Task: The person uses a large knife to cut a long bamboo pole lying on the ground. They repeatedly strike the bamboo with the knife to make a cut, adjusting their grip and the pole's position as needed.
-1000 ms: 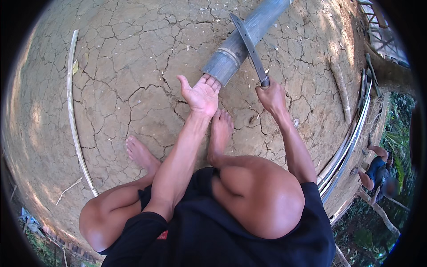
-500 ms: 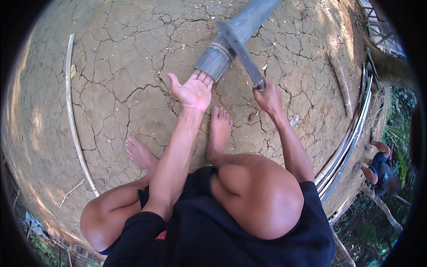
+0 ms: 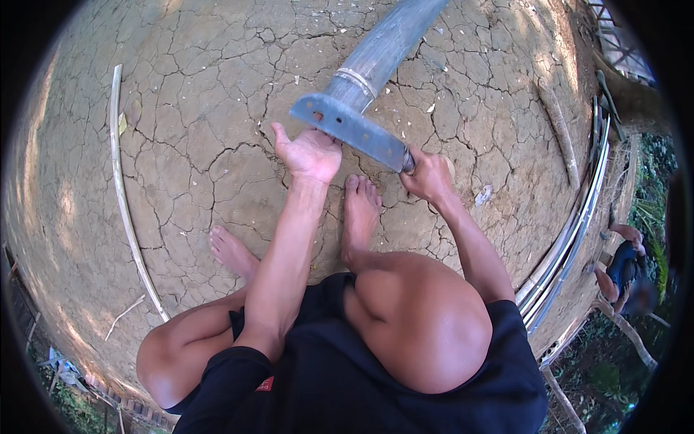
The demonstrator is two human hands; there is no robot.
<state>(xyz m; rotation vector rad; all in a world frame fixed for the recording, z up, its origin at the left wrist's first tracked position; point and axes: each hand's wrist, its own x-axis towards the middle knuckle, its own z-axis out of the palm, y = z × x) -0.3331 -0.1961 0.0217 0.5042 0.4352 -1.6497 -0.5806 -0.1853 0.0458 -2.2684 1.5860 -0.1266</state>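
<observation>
My right hand [image 3: 428, 174] grips the handle of a machete [image 3: 354, 130]. Its broad grey blade, dotted with small holes, lies across the near end of a thick bamboo pole [image 3: 376, 54]. The pole slants up and away to the far right, with a pale ring around a node just beyond the blade. Palm up, my left hand [image 3: 311, 153] is at the pole's near end, thumb held out and fingers stretched toward it. The blade hides the fingertips and the cut end, so I cannot tell whether the fingers are under or inside the pole.
Cracked bare earth [image 3: 210, 108] surrounds my bare feet. A long pale strip [image 3: 118, 166] lies at the left. On the right are a short branch [image 3: 559, 134] and a bundle of long strips [image 3: 571, 239]. Another person [image 3: 623, 271] is at the far right edge.
The machete has swung down toward me and turned, from over the pole to across its near end. My left hand has stayed almost where it was.
</observation>
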